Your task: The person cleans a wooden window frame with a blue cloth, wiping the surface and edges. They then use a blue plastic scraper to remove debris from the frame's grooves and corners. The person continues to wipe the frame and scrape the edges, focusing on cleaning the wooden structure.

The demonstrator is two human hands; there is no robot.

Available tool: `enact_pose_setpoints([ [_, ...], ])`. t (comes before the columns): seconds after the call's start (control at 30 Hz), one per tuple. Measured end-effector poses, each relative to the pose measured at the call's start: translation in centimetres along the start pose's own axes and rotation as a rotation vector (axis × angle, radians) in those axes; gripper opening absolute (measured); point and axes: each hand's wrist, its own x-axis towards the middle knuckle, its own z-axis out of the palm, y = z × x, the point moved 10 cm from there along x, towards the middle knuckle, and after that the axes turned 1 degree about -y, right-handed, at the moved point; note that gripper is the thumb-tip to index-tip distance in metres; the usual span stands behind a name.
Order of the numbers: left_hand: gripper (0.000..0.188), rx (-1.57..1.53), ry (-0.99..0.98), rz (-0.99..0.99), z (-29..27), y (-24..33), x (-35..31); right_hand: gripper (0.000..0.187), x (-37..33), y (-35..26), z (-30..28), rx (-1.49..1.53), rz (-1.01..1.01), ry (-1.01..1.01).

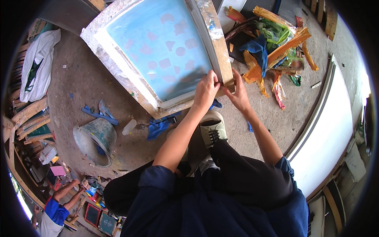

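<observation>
A wooden-edged screen printing frame [225, 49] with pale blue mesh leans in front of me, its mesh marked with several greyish shapes. White and paint-stained tape covers much of its border. At the near right corner my left hand [206, 91] is closed, thumb and fingers pinched together on the inner edge of the frame. My right hand [239, 96] grips the same corner from outside, with its fingers bent round the wood and its thumb close to my left fingers. Whether a small piece sits between the fingertips is hidden.
A dirty bucket [94, 140] lies tipped at left, near blue scraps [100, 112]. A heap of torn orange and green plastic [276, 47] lies at right, beside a white panel [327, 130]. Another person [57, 211] works at lower left. A white sack [39, 65] hangs at far left.
</observation>
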Motion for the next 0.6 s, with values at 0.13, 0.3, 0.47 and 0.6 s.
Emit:
enact_pose_setpoints([
  [0.13,0.026,0.088,0.058,-0.019,0.5,0.6,-0.1,0.076,0.2,0.2,0.1,-0.115,0.0,-0.018],
  [0.3,0.021,0.279,-0.016,0.002,1.6,0.5,-0.7,0.075,0.9,0.3,0.4,-0.096,0.086,-0.125],
  [0.47,0.018,0.365,-0.128,0.148,1.9,1.2,-0.2,0.076,1.0,1.0,0.0,-0.221,0.033,-0.117],
  [0.6,0.024,0.482,-0.23,0.253,2.4,1.4,0.2,0.075,0.9,0.9,-0.2,-0.35,0.02,-0.127],
])
